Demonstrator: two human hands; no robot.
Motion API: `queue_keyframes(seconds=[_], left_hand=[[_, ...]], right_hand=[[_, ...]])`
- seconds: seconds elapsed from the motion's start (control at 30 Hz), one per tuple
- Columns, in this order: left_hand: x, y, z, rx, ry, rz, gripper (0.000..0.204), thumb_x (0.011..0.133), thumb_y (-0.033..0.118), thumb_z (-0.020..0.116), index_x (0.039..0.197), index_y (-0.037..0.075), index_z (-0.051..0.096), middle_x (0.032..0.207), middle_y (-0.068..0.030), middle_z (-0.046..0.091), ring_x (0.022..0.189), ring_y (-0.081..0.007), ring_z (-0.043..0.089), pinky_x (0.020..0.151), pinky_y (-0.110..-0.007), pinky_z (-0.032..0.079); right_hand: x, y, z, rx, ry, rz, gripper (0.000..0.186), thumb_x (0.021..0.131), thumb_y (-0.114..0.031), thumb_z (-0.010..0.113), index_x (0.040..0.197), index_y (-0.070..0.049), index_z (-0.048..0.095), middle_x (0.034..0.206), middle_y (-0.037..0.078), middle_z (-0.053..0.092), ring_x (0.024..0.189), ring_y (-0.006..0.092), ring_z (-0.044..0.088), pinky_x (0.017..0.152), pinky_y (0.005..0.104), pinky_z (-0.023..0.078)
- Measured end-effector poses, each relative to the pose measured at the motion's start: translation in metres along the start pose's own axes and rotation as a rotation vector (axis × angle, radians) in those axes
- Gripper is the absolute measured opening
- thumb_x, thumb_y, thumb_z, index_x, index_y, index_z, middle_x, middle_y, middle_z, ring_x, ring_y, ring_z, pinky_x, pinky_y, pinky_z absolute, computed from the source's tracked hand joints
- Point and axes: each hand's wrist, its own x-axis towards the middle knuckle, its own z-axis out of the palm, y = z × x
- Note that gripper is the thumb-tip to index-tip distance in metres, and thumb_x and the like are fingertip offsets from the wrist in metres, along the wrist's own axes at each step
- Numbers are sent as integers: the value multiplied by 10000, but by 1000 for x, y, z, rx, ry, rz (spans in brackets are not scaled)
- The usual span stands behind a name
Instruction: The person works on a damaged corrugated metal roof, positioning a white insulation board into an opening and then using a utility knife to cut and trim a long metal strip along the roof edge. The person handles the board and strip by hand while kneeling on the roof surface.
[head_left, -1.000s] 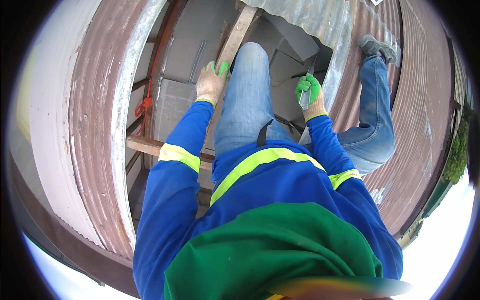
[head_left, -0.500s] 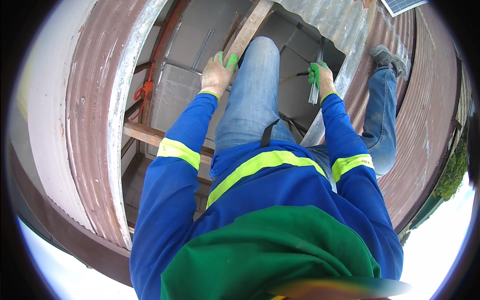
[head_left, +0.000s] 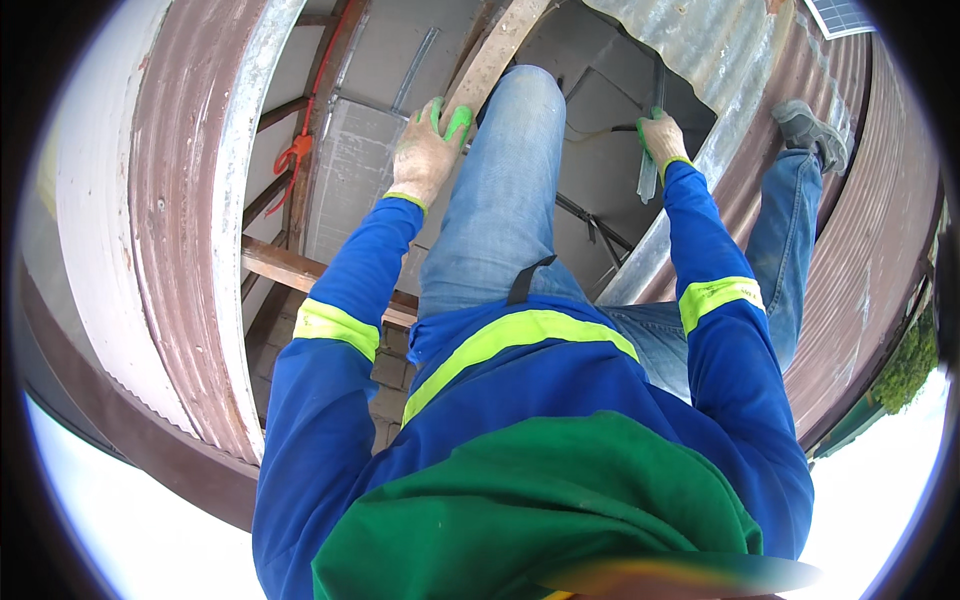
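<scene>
My left hand (head_left: 425, 155), in a pale glove with green fingertips, grips the lower visible part of a wooden beam (head_left: 495, 62), its thumb on one side and fingers on the other. My right hand (head_left: 662, 138), gloved alike, is closed round a narrow metal channel (head_left: 649, 177) that hangs down through the roof opening. The channel's lower end shows below the hand; part of its middle is hidden by the fingers. Between my hands, my left leg (head_left: 510, 170) reaches over the opening.
Corrugated roof sheets (head_left: 190, 200) lie left and right of the opening, with a jagged sheet edge (head_left: 690, 60) at its far right. A crosswise timber (head_left: 285, 265) and an orange cord (head_left: 292, 153) are at left. My right shoe (head_left: 812, 130) rests on the right sheets. A solar panel (head_left: 842, 15) shows beyond.
The whole view has shifted slightly. My right hand has turned a little on the metal channel and moved outward to the right. My left hand stays on the beam.
</scene>
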Motion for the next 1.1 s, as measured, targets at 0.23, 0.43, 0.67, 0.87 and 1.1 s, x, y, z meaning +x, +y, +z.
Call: queue_keyframes(seconds=[0.23, 0.43, 0.67, 0.87, 1.1], left_hand=[[-5, -8, 3, -12, 8, 1, 760, 991, 612, 551, 1494, 45, 500, 1396, -265, 577, 1296, -418, 581, 1088, -496, 482], [-4, -3, -2, -21, -10, -15, 779, 999, 641, 522, 1502, 46, 495, 1414, -248, 582, 1324, -409, 562, 1104, -494, 466], [-6, -12, 4, -69, 73, 84, 817, 971, 681, 523, 1512, 71, 484, 1396, -230, 592, 1281, -398, 606, 1068, -509, 503], [-21, -25, 1, -72, 46, 80, 896, 946, 727, 523, 1584, 118, 367, 1474, -200, 525, 1322, -381, 582, 1039, -562, 512], [-90, -44, -28, 20, -39, 34, 924, 897, 661, 665, 1595, 156, 332, 1422, -181, 544, 1273, -381, 620, 1012, -585, 522]], right_hand=[[-53, -25, 25, -14, 32, -35, 415, 904, -268, 585, 1193, 26, 634, 1051, 315, 705, 1042, 458, 684, 920, 481, 541], [-56, -4, 11, 654, -5, 234, 304, 959, -216, 695, 1243, -143, 616, 750, 2, 640, 557, 104, 561, 461, 280, 426], [-116, -34, -44, 907, -83, 216, 91, 970, -168, 673, 1032, -142, 612, 771, 33, 646, 536, 106, 550, 439, 257, 439], [-198, -44, -37, 1187, -196, 211, 146, 990, -141, 669, 1094, -65, 599, 961, 149, 657, 552, 92, 533, 442, 206, 465], [-267, -19, -30, 1325, -359, 237, 278, 1012, -180, 664, 1173, 26, 572, 983, 161, 650, 566, 100, 564, 471, 206, 491]])
